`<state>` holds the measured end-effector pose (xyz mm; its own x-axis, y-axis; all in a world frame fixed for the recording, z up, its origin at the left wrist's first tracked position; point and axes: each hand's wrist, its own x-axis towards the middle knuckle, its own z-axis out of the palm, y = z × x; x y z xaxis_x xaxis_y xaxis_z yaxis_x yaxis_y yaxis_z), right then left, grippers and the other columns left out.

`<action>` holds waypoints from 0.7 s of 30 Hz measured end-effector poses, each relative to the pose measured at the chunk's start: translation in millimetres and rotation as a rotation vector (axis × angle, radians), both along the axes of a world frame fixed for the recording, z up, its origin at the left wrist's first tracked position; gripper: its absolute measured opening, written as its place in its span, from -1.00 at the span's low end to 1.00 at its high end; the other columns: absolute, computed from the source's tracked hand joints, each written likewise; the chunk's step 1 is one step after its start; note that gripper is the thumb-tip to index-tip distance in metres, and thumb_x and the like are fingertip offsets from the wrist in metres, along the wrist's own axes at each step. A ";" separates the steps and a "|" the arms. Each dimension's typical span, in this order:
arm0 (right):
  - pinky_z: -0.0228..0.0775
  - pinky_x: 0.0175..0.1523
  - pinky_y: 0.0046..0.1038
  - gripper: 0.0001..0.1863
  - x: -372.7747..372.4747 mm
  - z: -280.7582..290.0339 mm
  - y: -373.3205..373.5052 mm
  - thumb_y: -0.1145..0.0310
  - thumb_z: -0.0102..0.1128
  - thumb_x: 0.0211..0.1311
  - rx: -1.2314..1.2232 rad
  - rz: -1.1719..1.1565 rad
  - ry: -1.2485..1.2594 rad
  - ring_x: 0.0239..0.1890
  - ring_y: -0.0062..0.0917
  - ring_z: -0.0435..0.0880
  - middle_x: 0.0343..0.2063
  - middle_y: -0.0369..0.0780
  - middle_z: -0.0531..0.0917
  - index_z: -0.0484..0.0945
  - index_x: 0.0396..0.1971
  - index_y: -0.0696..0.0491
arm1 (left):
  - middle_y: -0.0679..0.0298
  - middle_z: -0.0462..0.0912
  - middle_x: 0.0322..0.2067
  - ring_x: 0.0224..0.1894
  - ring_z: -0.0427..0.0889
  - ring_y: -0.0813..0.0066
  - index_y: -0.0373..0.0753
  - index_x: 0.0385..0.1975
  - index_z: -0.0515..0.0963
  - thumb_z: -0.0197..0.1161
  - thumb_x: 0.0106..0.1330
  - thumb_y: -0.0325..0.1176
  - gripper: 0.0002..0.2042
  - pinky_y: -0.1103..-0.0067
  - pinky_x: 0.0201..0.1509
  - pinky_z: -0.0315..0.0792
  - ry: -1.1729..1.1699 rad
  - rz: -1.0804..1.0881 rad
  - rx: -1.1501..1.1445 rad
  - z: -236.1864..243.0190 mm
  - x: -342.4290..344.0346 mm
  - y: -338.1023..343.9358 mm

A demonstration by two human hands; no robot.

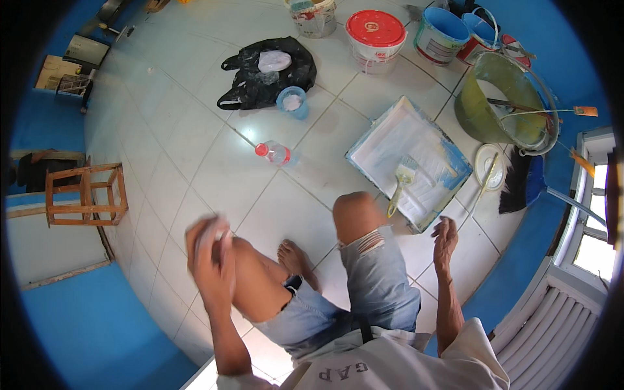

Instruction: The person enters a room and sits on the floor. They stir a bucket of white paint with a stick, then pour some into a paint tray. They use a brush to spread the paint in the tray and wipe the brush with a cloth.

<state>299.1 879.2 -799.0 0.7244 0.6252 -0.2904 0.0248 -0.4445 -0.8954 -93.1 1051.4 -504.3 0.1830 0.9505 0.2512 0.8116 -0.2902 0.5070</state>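
My left hand [210, 250] is raised over my left knee, its fingers bent and smeared by motion; whether anything is in it I cannot make out. Beyond my right knee, my right hand [444, 239] hovers low with loosely parted fingers and nothing in them. It is nearest to the lower corner of a blue-edged paint tray [377, 138] coated in white paint. A flat paintbrush [403, 179] with a yellow-green handle lies across the tray. Beside that tray, a round white lid [489, 170] bears a thin stick or tool.
A plastic bottle [273, 153] with a red cap, a small blue cup [292, 102] and a black plastic bag [250, 75] are on the tiles ahead. Several paint buckets, one with a red lid [376, 28], stand farther back. A green tub [478, 107] and a broom [520, 182] are at right.
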 end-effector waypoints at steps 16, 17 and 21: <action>0.40 -0.05 -0.40 -0.38 -189.7 33.1 -78.2 -0.12 -0.07 0.50 -0.198 -0.027 0.927 -0.19 -0.43 0.56 -0.23 -0.11 0.59 0.49 0.04 0.24 | 0.11 0.43 -0.05 -0.14 0.65 0.04 -0.18 0.07 0.45 0.41 0.17 -0.36 -0.55 0.25 -0.10 0.58 0.324 -0.778 -0.394 -178.5 -29.4 248.1; 0.39 -0.04 -0.40 -0.37 -198.4 37.0 -77.9 -0.12 -0.07 0.50 -0.189 -0.059 0.934 -0.17 -0.42 0.56 -0.22 -0.11 0.59 0.48 0.05 0.24 | 0.11 0.42 -0.09 -0.16 0.65 0.01 -0.19 0.01 0.45 0.40 0.17 -0.37 -0.59 0.23 -0.12 0.59 0.305 -0.796 -0.368 -183.4 -24.4 248.0; 0.39 0.03 -0.38 -0.34 -225.1 52.1 -73.7 -0.13 -0.08 0.49 -0.154 -0.151 0.962 -0.10 -0.39 0.56 -0.15 -0.08 0.59 0.46 0.09 0.26 | 0.10 0.40 -0.13 -0.23 0.65 -0.01 -0.20 -0.10 0.44 0.35 0.19 -0.39 -0.69 0.20 -0.19 0.61 0.269 -0.873 -0.327 -194.1 -4.4 239.5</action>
<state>74.0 805.5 -746.9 0.2057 0.4515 -0.8682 -0.7509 -0.4961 -0.4359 -97.5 1291.0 -698.4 0.8701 0.4680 -0.1546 0.4776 -0.7231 0.4991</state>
